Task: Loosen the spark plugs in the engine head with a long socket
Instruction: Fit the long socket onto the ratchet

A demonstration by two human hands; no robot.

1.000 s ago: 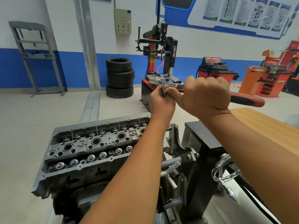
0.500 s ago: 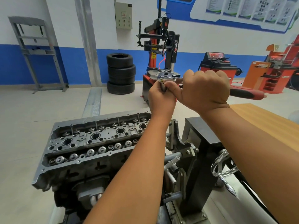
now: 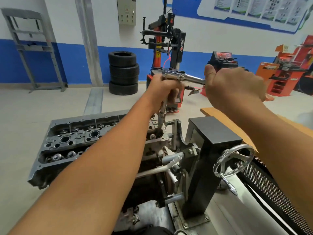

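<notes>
A grey engine head (image 3: 74, 139) is clamped on a stand at centre left, its spark plug wells facing up. A chrome ratchet (image 3: 181, 76) sits on a long socket extension (image 3: 162, 116) that stands upright in the well nearest the stand. My left hand (image 3: 162, 89) grips the extension just under the ratchet head. My right hand (image 3: 232, 87) grips the ratchet handle, thumb up; the handle's far end is hidden behind that hand. My left forearm hides part of the head.
The black stand column (image 3: 211, 133) with a chrome handwheel (image 3: 234, 160) is right of the head. A wooden table edge (image 3: 213, 112) lies behind it. A tyre stack (image 3: 123, 72) and a tyre changer (image 3: 166, 48) stand on the floor beyond.
My right hand has slid out along the ratchet handle, away from my left hand, baring the chrome shaft. The view has dipped and the socket extension now shows below my left hand.
</notes>
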